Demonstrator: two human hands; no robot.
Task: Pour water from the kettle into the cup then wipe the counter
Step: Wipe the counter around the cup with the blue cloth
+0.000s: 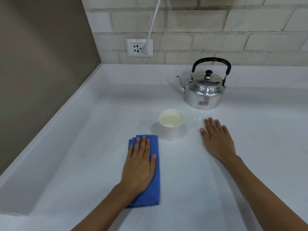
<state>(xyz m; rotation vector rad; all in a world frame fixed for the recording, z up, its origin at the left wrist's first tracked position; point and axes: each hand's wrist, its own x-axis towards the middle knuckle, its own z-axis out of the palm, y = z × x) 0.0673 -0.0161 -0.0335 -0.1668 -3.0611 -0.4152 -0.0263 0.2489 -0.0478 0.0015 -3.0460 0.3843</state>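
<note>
A shiny metal kettle [204,92] with a black handle stands upright at the back right of the white counter [183,180], spout pointing left. A white paper cup [170,125] holding water sits in front of it, near the middle. My left hand [139,164] lies flat, fingers extended, on a folded blue cloth [154,180] just left of and nearer than the cup. My right hand [216,139] rests flat on the bare counter to the right of the cup, fingers apart, holding nothing.
A raised white ledge [50,139] runs along the counter's left side against a brown wall. A brick-pattern back wall carries a white socket plate [139,47] with a white cable [153,22] plugged in.
</note>
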